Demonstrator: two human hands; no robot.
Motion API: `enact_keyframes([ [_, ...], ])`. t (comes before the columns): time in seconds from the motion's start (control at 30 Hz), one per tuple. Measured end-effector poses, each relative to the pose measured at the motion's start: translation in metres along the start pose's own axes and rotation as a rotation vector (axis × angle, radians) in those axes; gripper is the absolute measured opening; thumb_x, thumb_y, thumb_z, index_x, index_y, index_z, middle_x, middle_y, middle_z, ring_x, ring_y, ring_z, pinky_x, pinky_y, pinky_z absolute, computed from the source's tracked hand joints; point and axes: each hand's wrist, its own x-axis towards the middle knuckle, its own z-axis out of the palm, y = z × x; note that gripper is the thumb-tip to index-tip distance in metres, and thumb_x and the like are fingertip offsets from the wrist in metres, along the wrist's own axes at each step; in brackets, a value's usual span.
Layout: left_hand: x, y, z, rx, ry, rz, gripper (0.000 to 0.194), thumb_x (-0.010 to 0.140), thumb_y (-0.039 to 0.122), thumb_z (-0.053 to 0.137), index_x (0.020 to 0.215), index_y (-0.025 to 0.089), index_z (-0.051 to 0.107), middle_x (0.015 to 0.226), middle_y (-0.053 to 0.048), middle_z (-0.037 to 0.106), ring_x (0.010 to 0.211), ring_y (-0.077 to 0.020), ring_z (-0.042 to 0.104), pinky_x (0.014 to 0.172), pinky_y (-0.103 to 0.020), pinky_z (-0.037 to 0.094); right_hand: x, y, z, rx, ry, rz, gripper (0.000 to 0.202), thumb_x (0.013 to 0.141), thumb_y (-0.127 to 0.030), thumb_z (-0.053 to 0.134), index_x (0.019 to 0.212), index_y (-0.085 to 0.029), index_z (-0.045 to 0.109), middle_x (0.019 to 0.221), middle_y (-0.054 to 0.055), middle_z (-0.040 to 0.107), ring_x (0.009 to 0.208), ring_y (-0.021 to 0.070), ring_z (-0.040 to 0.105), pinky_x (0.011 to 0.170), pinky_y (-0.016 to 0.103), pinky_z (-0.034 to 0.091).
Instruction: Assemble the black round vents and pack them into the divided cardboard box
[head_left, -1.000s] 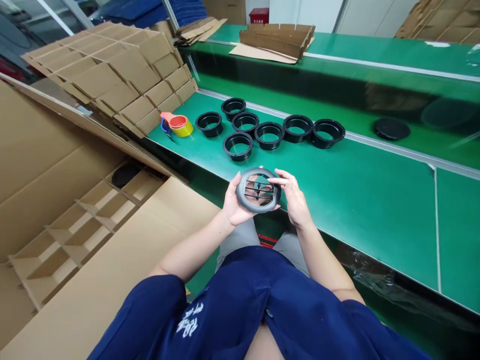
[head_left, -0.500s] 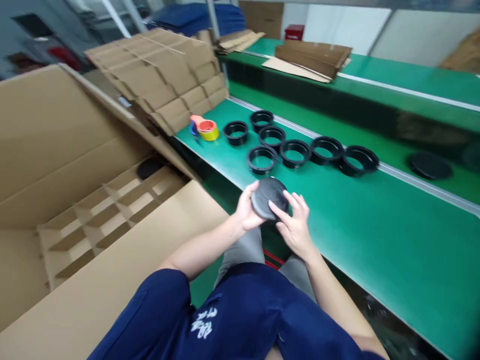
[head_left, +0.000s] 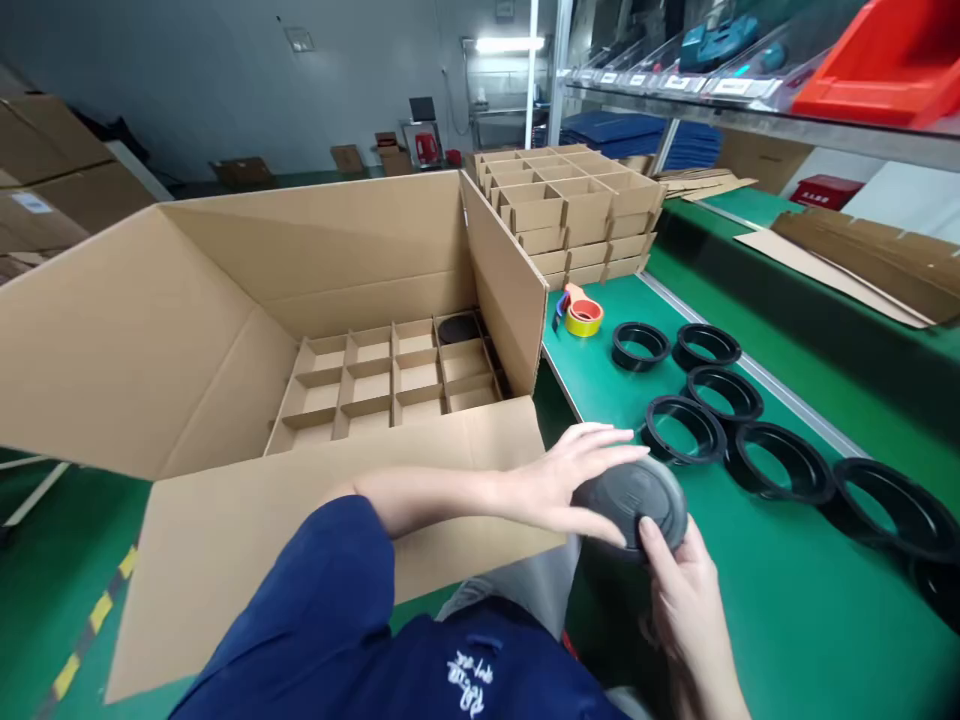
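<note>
Left hand (head_left: 562,485) shifted from cradling to spread wide at left side of black disc (head_left: 637,495), contact unclear. Right hand (head_left: 686,595) pinches right edge, thumb on face. Divided carton (head_left: 352,240) left of grip, left hand nearer.

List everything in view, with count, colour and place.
Rings: seven, black, bench; last cut off
Held disc: one, dark grey, right hand
Carton: one, brown, left of bench
Divider grid: one, brown, inside carton
Round piece: one, black, grid cell
Stacked dividers: several, brown, bench end
Tape: one roll, yellow, by stack
Bench: one, green, right
Bin: one, orange-red, shelf
Red box: one, red, ledge
Background clutter: too small to count
Left hand: one, bare, fingers over disc
Right hand: one, bare, gripping disc
</note>
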Motion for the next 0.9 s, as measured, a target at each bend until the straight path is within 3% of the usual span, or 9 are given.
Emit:
enact_keyframes([
  [0.07,-0.009,0.003,-0.017,0.067,-0.003,0.034,0.086,0.076,0.034,0.088,0.153,0.027,0.049,0.163,-0.013,0.035,0.154,-0.0373,0.023,0.129,-0.051,0.015,0.005,-0.003,0.017,-0.063,-0.070,-0.035,0.057,0.081,-0.052,0.079,0.131,-0.025,0.068,0.125,0.009,0.071,0.118,0.0303,0.066,0.101,0.043,0.056],
  [0.23,-0.015,-0.007,-0.032,-0.161,0.127,-0.276,0.074,0.087,0.029,0.077,0.154,0.028,0.046,0.149,-0.010,0.055,0.139,-0.0333,0.050,0.124,-0.049,0.033,0.011,-0.016,0.051,0.062,-0.204,-0.068,0.048,0.089,-0.048,0.073,0.132,-0.026,0.065,0.136,0.005,0.066,0.126,0.0264,0.061,0.112,0.042,0.048],
  [0.4,-0.002,-0.019,-0.035,-0.408,0.168,-0.388,0.064,0.080,0.023,0.083,0.140,0.021,0.062,0.138,-0.011,0.063,0.133,-0.0349,0.056,0.123,-0.048,0.036,0.019,-0.019,0.053,0.161,-0.178,-0.018,0.044,0.091,-0.054,0.070,0.124,-0.025,0.068,0.129,0.004,0.069,0.121,0.0271,0.063,0.108,0.043,0.051],
  [0.5,0.002,-0.013,-0.029,-0.501,0.181,-0.487,0.064,0.074,0.021,0.088,0.134,0.020,0.066,0.137,-0.012,0.065,0.135,-0.0363,0.055,0.120,-0.045,0.041,0.016,-0.019,0.051,0.203,-0.115,-0.001,0.045,0.089,-0.058,0.071,0.120,-0.025,0.069,0.122,0.004,0.071,0.115,0.0262,0.066,0.106,0.042,0.052],
  [0.57,0.005,-0.004,-0.022,-0.574,0.202,-0.606,0.068,0.071,0.020,0.089,0.135,0.024,0.066,0.140,-0.010,0.064,0.137,-0.0368,0.053,0.113,-0.042,0.050,0.014,-0.020,0.048,0.236,-0.146,0.005,0.052,0.086,-0.064,0.071,0.121,-0.024,0.068,0.117,0.004,0.072,0.111,0.0252,0.067,0.103,0.041,0.054],
  [0.63,0.013,0.003,-0.014,-0.649,0.191,-0.735,0.075,0.071,0.019,0.087,0.140,0.032,0.061,0.141,-0.005,0.063,0.137,-0.0371,0.054,0.101,-0.040,0.059,0.016,-0.022,0.041,0.212,-0.239,-0.012,0.063,0.085,-0.072,0.066,0.126,-0.024,0.064,0.113,0.004,0.072,0.105,0.0244,0.068,0.100,0.042,0.056],
  [0.7,0.028,0.008,-0.005,-0.670,0.197,-0.854,0.075,0.075,0.013,0.079,0.143,0.038,0.058,0.137,0.001,0.067,0.135,-0.0352,0.055,0.094,-0.037,0.063,0.022,-0.025,0.025,0.047,-0.278,-0.047,0.071,0.086,-0.076,0.062,0.133,-0.023,0.060,0.113,0.005,0.070,0.102,0.0244,0.068,0.097,0.043,0.056],
  [0.8,0.056,0.014,0.020,-0.635,0.224,-0.969,0.070,0.082,0.001,0.064,0.143,0.034,0.058,0.129,0.001,0.071,0.131,-0.0309,0.059,0.094,-0.035,0.063,0.027,-0.034,-0.008,-0.383,-0.096,-0.149,0.085,0.083,-0.073,0.069,0.147,-0.021,0.048,0.123,0.010,0.064,0.106,0.0269,0.065,0.097,0.048,0.055],
  [0.9,0.074,0.017,0.050,-0.628,0.193,-1.005,0.062,0.083,-0.004,0.059,0.141,0.018,0.060,0.125,-0.011,0.072,0.120,-0.0329,0.067,0.092,-0.041,0.065,0.035,-0.048,-0.055,-0.692,0.090,-0.366,0.094,0.081,-0.064,0.076,0.156,-0.024,0.037,0.142,0.015,0.051,0.128,0.0294,0.054,0.110,0.049,0.047],
])
